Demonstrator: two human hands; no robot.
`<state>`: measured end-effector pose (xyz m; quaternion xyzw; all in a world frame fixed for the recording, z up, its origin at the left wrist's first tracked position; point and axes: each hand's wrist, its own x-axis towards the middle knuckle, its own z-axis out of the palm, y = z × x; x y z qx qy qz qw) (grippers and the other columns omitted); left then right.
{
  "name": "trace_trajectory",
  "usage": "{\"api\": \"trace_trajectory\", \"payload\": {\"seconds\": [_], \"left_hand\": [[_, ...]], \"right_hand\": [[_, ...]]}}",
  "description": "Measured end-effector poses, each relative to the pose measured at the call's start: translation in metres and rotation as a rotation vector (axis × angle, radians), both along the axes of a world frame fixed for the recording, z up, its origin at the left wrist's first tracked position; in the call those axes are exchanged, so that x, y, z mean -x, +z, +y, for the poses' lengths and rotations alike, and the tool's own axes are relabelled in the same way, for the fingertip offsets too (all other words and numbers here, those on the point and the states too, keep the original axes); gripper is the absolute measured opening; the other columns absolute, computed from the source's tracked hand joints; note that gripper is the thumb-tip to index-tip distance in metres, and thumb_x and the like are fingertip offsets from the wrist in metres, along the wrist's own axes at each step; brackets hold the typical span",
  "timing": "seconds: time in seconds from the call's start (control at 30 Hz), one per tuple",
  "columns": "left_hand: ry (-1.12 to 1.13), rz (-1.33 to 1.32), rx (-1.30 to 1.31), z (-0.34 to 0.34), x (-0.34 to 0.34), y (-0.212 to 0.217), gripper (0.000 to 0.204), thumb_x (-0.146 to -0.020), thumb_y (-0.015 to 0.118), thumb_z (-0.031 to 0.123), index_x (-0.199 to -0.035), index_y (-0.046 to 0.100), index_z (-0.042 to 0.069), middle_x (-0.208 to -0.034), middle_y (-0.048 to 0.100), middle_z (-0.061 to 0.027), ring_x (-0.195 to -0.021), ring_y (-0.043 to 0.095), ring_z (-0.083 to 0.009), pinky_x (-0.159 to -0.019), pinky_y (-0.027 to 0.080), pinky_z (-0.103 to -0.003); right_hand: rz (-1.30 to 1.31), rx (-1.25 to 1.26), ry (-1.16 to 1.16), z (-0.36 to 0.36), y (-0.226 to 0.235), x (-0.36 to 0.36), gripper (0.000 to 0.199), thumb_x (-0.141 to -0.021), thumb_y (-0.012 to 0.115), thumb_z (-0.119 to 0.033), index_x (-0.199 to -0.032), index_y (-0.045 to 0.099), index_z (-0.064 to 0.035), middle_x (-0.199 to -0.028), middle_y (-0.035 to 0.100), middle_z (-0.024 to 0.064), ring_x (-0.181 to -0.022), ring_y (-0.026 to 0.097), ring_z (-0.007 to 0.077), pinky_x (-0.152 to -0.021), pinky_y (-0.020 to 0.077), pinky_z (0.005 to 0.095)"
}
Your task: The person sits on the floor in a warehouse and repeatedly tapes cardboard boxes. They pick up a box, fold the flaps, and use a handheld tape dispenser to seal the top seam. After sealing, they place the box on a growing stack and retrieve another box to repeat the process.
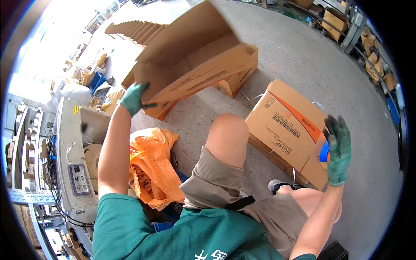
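My left hand [134, 99], in a green glove with dark fingertips, grips the near left edge of a cardboard box [190, 56]. The box is tilted, its hollow inside facing me, and slightly blurred. It overlaps other brown boxes [240, 73] behind and below it. To the right, my right hand [339, 149], gloved alike, is raised with its fingers stretched out. Beside its palm shows a blue object with a bit of orange [324, 152], partly hidden by the hand. Under that lies a stack of flattened cartons [281, 121] with loose white straps.
An orange woven sack [152, 162] stands left of my knee. At the left is a grey machine with a control panel [79, 178] and dangling cables. A row of cardboard pieces [136, 31] stands at the far left. Shelving with boxes [336, 21] lines the far right.
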<state>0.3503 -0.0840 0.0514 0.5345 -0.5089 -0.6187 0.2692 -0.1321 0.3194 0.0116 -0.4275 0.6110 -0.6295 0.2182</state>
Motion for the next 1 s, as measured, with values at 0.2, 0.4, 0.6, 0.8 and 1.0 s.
{"api": "trace_trajectory", "payload": {"seconds": [0.2, 0.4, 0.6, 0.8, 1.0], "left_hand": [[0.368, 0.138, -0.372, -0.001, -0.107, -0.197, 0.035, -0.1, 0.056, 0.02, -0.13, 0.056, 0.002, -0.122, 0.066, -0.0197, -0.108, 0.066, -0.04, -0.085, 0.058, -0.061], [-0.161, -1.017, 0.107, -0.008, -0.176, -0.354, 0.048, -0.091, 0.066, 0.026, -0.135, 0.056, 0.01, -0.124, 0.065, -0.0194, -0.115, 0.062, -0.033, -0.101, 0.048, -0.044], [0.139, -0.991, 0.631, 0.034, -0.053, -0.278, 0.053, -0.085, 0.073, 0.025, -0.137, 0.06, 0.02, -0.163, 0.028, -0.0198, -0.147, 0.033, -0.0376, -0.119, 0.03, -0.048], [-0.405, -1.282, 0.131, 0.012, -0.03, -0.275, 0.042, -0.092, 0.065, 0.04, -0.133, 0.065, 0.033, -0.16, 0.035, -0.0121, -0.146, 0.038, -0.0346, -0.115, 0.03, -0.062], [-0.365, -1.371, -0.058, -0.005, -0.04, -0.265, 0.047, -0.093, 0.062, 0.033, -0.14, 0.058, 0.033, -0.151, 0.043, -0.01, -0.139, 0.046, -0.0339, -0.106, 0.034, -0.075]], "right_hand": [[-0.056, -0.171, -0.14, 0.039, -0.023, 0.02, 0.046, -0.106, 0.053, -0.02, -0.147, 0.047, -0.0022, -0.137, 0.061, 0.0138, -0.127, 0.057, 0.0223, -0.109, 0.0443, 0.0374], [-0.04, -0.303, -0.094, 0.034, -0.045, 0.017, 0.043, -0.104, 0.057, -0.018, -0.144, 0.052, -0.0035, -0.13, 0.064, 0.0103, -0.121, 0.06, 0.0195, -0.104, 0.0466, 0.0355], [-0.108, -0.382, -0.14, 0.044, -0.066, 0.01, 0.043, -0.104, 0.059, -0.019, -0.143, 0.053, -0.0025, -0.126, 0.064, 0.008, -0.12, 0.061, 0.0207, -0.102, 0.0495, 0.0372], [-0.115, -0.502, -0.072, 0.04, -0.096, 0.023, 0.041, -0.104, 0.059, -0.022, -0.139, 0.054, -0.0015, -0.125, 0.064, 0.0102, -0.115, 0.063, 0.0222, -0.098, 0.0537, 0.0377], [-0.172, -0.552, -0.12, 0.039, -0.1, 0.024, 0.036, -0.104, 0.058, -0.016, -0.137, 0.057, -0.0018, -0.122, 0.066, 0.0081, -0.112, 0.065, 0.0205, -0.097, 0.0533, 0.0359]]}}
